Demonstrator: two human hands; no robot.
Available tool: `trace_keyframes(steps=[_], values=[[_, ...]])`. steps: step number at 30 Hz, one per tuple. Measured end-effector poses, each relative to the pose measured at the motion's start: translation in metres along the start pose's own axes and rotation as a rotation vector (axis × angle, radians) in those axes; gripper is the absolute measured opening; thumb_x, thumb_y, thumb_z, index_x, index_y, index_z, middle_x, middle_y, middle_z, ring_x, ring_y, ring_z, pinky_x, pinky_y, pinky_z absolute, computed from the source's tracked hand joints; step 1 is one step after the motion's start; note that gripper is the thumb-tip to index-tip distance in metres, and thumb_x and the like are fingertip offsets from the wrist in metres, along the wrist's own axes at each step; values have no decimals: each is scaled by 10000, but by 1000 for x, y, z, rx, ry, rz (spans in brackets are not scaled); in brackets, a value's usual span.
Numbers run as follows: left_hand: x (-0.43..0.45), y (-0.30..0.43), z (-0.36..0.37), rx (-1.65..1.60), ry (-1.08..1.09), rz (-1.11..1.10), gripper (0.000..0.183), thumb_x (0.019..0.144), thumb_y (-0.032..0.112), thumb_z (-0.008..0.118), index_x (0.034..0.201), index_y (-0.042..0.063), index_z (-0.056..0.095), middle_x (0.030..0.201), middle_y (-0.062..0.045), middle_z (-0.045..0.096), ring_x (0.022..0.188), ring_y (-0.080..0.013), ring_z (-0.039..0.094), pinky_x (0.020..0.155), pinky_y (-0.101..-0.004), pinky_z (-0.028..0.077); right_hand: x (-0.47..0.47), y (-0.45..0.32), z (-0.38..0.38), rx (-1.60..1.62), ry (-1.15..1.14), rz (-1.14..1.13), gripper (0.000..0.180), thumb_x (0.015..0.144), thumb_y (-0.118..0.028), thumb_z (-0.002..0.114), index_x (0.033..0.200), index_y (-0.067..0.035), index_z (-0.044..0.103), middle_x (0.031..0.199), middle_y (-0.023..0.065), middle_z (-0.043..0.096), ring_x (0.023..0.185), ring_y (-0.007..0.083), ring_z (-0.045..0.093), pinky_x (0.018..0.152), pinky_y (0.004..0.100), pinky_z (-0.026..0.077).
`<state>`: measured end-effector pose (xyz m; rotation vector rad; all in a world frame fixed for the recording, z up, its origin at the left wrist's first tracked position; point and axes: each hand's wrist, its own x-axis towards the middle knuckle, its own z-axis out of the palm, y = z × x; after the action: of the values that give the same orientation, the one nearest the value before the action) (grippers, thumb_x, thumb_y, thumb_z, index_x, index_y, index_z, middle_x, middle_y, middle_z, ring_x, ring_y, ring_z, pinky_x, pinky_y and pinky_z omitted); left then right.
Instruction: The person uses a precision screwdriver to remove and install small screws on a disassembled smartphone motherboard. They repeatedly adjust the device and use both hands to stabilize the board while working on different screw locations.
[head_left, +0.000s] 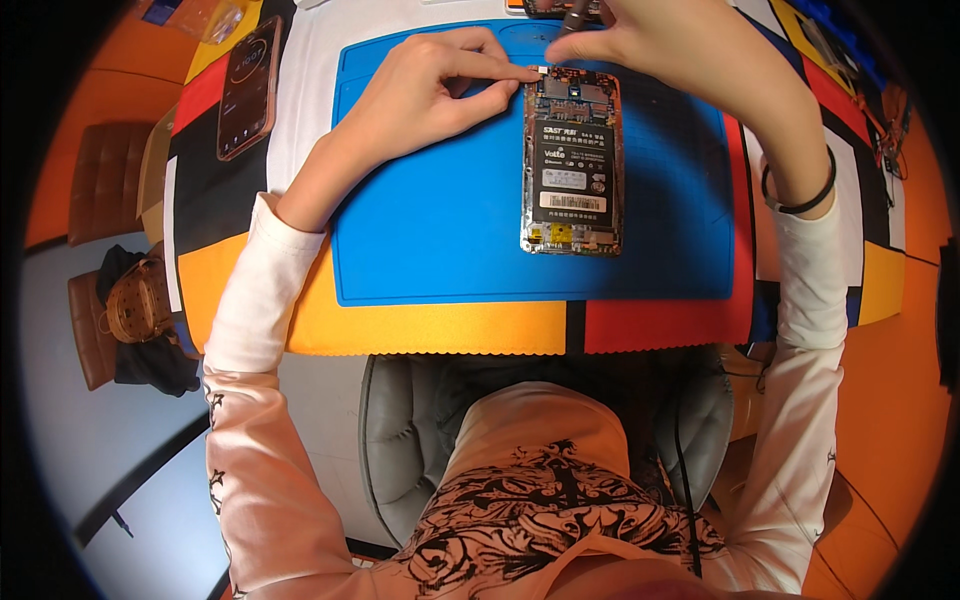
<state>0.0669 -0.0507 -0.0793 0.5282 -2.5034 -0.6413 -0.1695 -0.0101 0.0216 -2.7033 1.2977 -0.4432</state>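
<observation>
An opened smartphone (574, 172) lies on a blue work mat (427, 225), its back cover off. Its circuit board (576, 91) shows at the top, above a black battery-area label (574, 176) bearing writing. My left hand (442, 86) touches the phone's upper left corner with the index fingertip; its thumb stays just off the side edge. Pinched in my right hand (634, 37) is a slim dark screwdriver-like tool (575, 16), slanting down to the phone's top edge. My fingers partly hide the tool, and its tip is too small to make out.
Left of the mat, a second phone (251, 86) with a lit screen lies on the patterned tablecloth (427, 330). A clear plastic item (217, 22) sits at the far left. More items (825, 49) and a cable (890, 157) occupy the right side.
</observation>
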Motion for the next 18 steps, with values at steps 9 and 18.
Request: trace_keyframes(steps=[9,18], values=[[0,0,0,9,-10,-22,229,952,137,692,1149,82,796,938,-42,675,792,-139,630,704,-259,505,-7,-14,-8,-39,-2,24,213,854,-108,741,884,78,642,928,212,661,912,362,670,840,415,533],[1,-4,4,1,67,7,235,945,257,693,1076,110,822,909,-36,713,701,-150,643,627,-262,505,-3,-2,0,-51,-19,93,201,861,-115,742,882,69,665,927,221,673,894,369,684,820,425,540]])
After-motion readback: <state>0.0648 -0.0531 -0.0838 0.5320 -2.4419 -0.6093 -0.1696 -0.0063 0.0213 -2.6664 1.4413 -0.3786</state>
